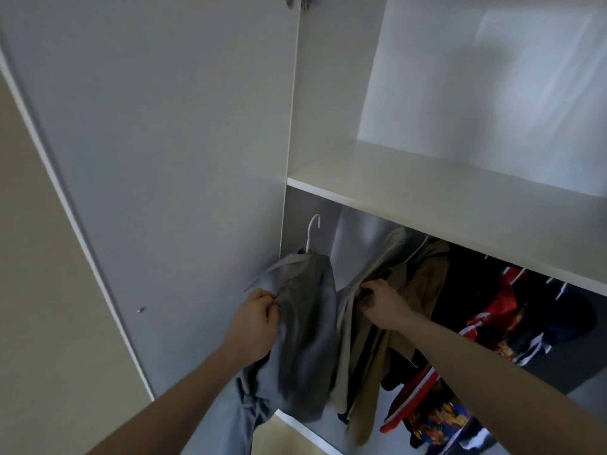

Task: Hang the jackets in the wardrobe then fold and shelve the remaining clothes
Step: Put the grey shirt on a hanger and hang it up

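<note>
1. Far left: beige wall (39, 257), then open white wardrobe door (157, 142) swung outward, with a small metal stud (141, 310) low on its inner face.
2. Left hand (254, 320), grip closed, pinching a fold of the grey hooded jacket (305, 323) at its left edge.
3. Grey hooded jacket draped on a white plastic hanger (312, 231), hook raised just under the shelf edge and near the wardrobe's left wall; whether the hook sits on a rail cannot be told. Lower hem trailing down past the left forearm.
4. Right hand (382, 302), grip closed, fingers curled round fabric of the beige jacket (387, 284) hanging just beside the grey one.
5. Right of that: tan jacket (427, 277), then dark garments (469, 284), a red-and-white jacket (492, 310) and a navy one (565, 316), all hanging close together below the shelf.
6. Above: white shelf (443, 188) spanning the wardrobe, with a compartment (476, 77) over it.
7. Top edge: a scrap of grey cloth (297, 0), too cropped to name.
</note>
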Demonstrator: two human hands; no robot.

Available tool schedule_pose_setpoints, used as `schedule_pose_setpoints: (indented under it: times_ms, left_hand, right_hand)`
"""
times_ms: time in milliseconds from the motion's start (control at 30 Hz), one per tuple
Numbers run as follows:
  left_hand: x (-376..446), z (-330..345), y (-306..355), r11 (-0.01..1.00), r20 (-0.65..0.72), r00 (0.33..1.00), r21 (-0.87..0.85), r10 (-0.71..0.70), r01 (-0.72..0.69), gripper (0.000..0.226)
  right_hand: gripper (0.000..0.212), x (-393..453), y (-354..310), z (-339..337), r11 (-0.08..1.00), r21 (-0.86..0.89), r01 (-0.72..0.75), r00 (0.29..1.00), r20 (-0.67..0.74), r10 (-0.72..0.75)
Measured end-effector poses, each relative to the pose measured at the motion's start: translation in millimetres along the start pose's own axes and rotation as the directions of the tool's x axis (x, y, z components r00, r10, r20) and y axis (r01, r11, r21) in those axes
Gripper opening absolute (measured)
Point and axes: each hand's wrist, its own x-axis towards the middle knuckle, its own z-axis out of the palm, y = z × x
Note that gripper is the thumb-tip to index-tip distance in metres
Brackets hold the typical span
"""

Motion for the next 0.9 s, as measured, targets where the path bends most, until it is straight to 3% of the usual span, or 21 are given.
schedule_pose_setpoints:
  times_ms: [233,367,600,867,900]
  left_hand:
    - [13,27,-1,1.000,-0.003,1.000,-0.028,0.001,-0.001,0.021]
    - [35,36,-4,1.000,0.003,1.000,-0.002,0.023,-0.023,0.024]
    - [88,70,-10,0.998,0.072,0.996,-0.029,0.052,-0.050,0.027]
    - [152,117,6,0.992,0.124,0.986,-0.072,0.111,-0.102,0.033]
    - [158,123,9,0.991,0.108,0.988,-0.088,0.114,-0.105,0.032]
  right_hand:
    - [0.077,55,3,11,0.975,-0.223,0.003,0.985,0.169,0.036]
    - [0.080,77,8,13,0.947,-0.320,-0.015,0.978,0.192,0.080]
    - [0.036,85,14,16,0.904,-0.427,-0.003,0.983,0.165,0.081]
    - [0.016,75,42,8,0.835,-0.550,-0.025,0.993,0.080,0.082]
    - [0.025,76,44,8,0.829,-0.558,-0.037,0.992,0.078,0.097]
